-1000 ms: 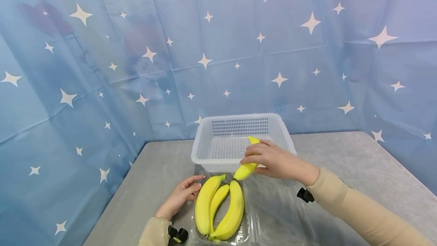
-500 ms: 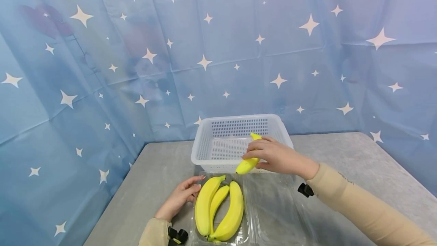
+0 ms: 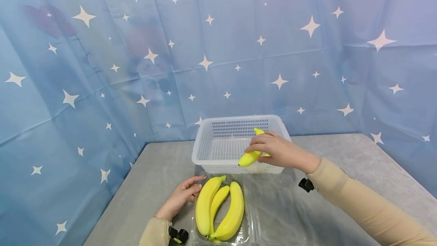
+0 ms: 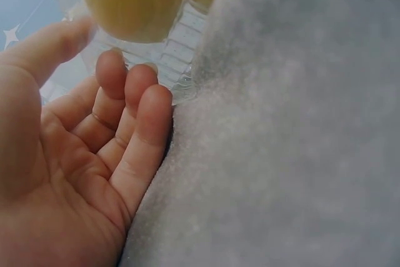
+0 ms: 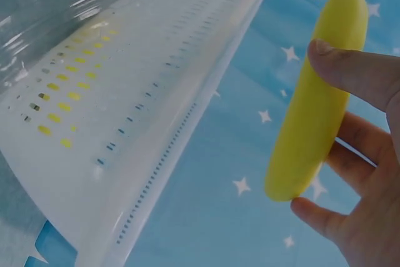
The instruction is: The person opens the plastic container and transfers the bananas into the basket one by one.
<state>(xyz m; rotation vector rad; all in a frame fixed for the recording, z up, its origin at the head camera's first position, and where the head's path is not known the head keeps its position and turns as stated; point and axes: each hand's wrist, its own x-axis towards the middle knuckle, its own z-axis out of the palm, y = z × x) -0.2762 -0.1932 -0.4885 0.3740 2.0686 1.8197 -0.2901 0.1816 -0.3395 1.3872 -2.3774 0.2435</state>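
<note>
My right hand (image 3: 281, 153) pinches a yellow banana (image 5: 315, 101) between thumb and fingers, over the front right part of a white slotted plastic basket (image 3: 218, 161). The held banana slants, its stem end toward the back. Behind the basket's wall, more yellow shows through the slots in the right wrist view. Nearer me lies a clear plastic clamshell box (image 3: 250, 223) with several bananas (image 3: 205, 208) in its left half. My left hand (image 3: 181, 194) rests at that box's left edge, fingers loosely bent, fingertips against the clear plastic in the left wrist view.
The box's clear lid (image 3: 280, 208) lies folded open to the right, under my right forearm. A grey table (image 3: 136, 196) carries everything. A blue star-patterned curtain (image 3: 170, 48) hangs behind the basket and along the sides.
My right hand has carried its banana up and away from the clamshell box, to over the basket's front right rim. The left hand stays where it was.
</note>
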